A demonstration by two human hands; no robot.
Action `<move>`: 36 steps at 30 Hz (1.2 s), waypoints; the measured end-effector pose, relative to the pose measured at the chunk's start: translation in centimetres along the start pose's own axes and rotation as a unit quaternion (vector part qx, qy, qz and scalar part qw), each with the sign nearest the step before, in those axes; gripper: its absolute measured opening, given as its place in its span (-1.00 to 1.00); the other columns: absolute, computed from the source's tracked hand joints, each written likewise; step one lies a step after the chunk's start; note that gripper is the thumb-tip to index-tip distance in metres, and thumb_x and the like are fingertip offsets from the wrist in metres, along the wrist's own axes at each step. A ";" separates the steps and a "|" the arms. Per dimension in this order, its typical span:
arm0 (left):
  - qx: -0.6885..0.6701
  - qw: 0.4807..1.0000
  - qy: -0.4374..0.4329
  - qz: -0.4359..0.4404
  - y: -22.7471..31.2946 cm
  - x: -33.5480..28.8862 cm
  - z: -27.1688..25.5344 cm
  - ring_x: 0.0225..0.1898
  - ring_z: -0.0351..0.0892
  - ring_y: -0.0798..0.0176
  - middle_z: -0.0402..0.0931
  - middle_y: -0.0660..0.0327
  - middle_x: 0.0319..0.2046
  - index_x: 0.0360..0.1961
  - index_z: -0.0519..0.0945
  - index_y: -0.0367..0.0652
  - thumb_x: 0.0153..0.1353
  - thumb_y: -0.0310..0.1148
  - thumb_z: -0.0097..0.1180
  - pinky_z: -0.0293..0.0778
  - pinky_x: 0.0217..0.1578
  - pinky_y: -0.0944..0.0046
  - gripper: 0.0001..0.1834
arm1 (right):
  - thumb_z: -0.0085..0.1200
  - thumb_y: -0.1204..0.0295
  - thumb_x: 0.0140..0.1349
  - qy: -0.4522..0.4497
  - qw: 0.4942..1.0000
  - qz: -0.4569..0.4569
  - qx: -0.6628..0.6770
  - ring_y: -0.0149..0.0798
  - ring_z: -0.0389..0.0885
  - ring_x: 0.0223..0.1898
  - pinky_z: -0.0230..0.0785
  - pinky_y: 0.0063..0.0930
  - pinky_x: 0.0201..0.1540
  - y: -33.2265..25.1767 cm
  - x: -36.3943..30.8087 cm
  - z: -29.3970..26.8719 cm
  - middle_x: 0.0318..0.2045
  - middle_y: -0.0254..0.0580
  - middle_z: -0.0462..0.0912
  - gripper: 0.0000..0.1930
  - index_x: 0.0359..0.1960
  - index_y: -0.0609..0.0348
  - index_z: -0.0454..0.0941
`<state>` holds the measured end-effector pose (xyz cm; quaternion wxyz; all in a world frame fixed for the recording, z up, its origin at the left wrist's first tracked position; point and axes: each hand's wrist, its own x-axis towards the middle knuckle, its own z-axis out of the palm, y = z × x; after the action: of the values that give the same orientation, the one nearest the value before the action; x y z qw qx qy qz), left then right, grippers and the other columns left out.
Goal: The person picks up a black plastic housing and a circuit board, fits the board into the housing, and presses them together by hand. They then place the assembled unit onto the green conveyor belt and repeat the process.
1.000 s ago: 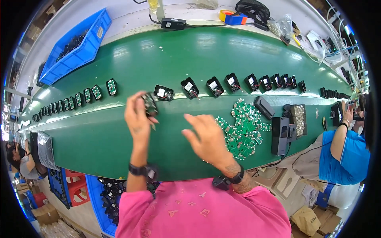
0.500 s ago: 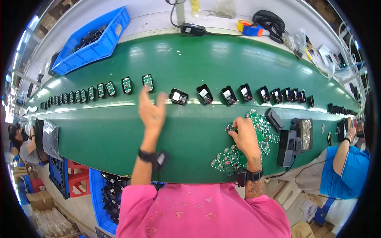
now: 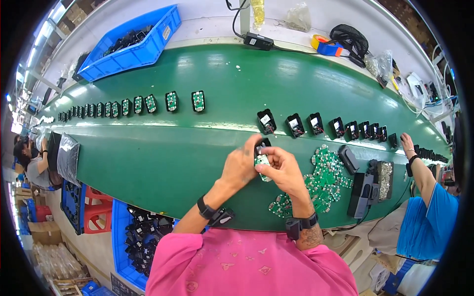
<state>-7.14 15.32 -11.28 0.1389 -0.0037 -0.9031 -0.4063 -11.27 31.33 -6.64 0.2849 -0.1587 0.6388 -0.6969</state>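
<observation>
In front of my body, both hands meet over the green bench. My left hand (image 3: 238,167) is closed around a small black plastic housing (image 3: 263,142), partly covered by the fingers. Between thumb and fingers of my right hand (image 3: 284,171) is a green circuit board (image 3: 262,162), held right against the near end of that housing. A pile of similar circuit boards (image 3: 322,180) lies to the right of my right hand. Beyond my hands, to the right, runs a row of open black housings (image 3: 295,125); to the left, another row of housings (image 3: 198,101) has green boards in them.
A blue bin (image 3: 131,56) of black parts stands at the far left, and another blue bin (image 3: 118,246) is below the bench. Right of the board pile sit a black device (image 3: 360,195) and a black cover (image 3: 348,159). A co-worker's hand (image 3: 407,143) reaches in at the right.
My left hand has moved right and taken one black housing out of the row. My right hand has brought a circuit board left from the pile to it. The co-worker's arm now extends over the bench.
</observation>
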 end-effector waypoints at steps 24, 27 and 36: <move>-0.239 0.969 0.004 -0.058 3.7 -3.1 -0.7 -0.02 0.57 0.15 0.40 0.05 0.12 -0.14 0.73 -0.21 0.29 -0.45 0.15 0.54 -0.04 0.24 -0.81 | 0.17 0.61 0.25 0.078 0.978 0.036 0.190 -0.38 0.68 -0.47 0.57 -0.58 -0.45 -2.3 -4.3 -2.2 -0.36 -0.18 0.66 -0.68 0.01 0.34 0.43; -0.218 0.975 0.017 -0.043 4.6 -3.2 -0.6 -0.04 0.61 0.08 0.40 0.01 0.14 -0.15 0.73 -0.20 0.23 -0.51 0.16 0.59 -0.06 0.18 -0.81 | 0.16 0.61 0.26 0.123 0.979 0.005 0.164 -0.36 0.71 -0.44 0.58 -0.58 -0.41 -1.9 -3.3 -1.2 -0.37 -0.17 0.65 -0.65 0.06 0.34 0.39; -0.189 0.981 0.000 -0.041 4.4 -3.1 -0.5 0.00 0.57 0.15 0.36 0.07 0.19 -0.14 0.73 -0.17 0.15 -0.66 0.11 0.63 -0.08 0.23 -0.71 | 0.19 0.56 0.26 0.070 0.997 0.017 0.020 -0.58 0.50 -0.53 0.29 -0.71 -0.55 -1.1 -4.1 -1.9 -0.52 -0.37 0.56 -0.70 0.01 0.34 0.51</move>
<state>-3.53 18.25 -8.53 0.1189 0.0072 -0.8095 -0.5749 -9.39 35.35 -5.25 0.2545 -0.0929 0.6453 -0.7143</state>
